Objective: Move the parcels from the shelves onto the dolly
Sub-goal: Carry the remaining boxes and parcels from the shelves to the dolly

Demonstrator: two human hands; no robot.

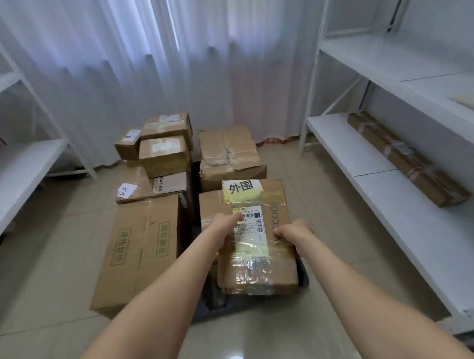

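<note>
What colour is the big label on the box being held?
The taped paper label is yellow, white at top; head view.

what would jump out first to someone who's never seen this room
First the taped parcel with the yellow label, dead centre, gripped at its sides by the left hand and right hand over the near end of the dark dolly. Behind and to its left, a pile of cardboard boxes stands before the white curtains. One long flat parcel lies on the low right-hand shelf.
</note>
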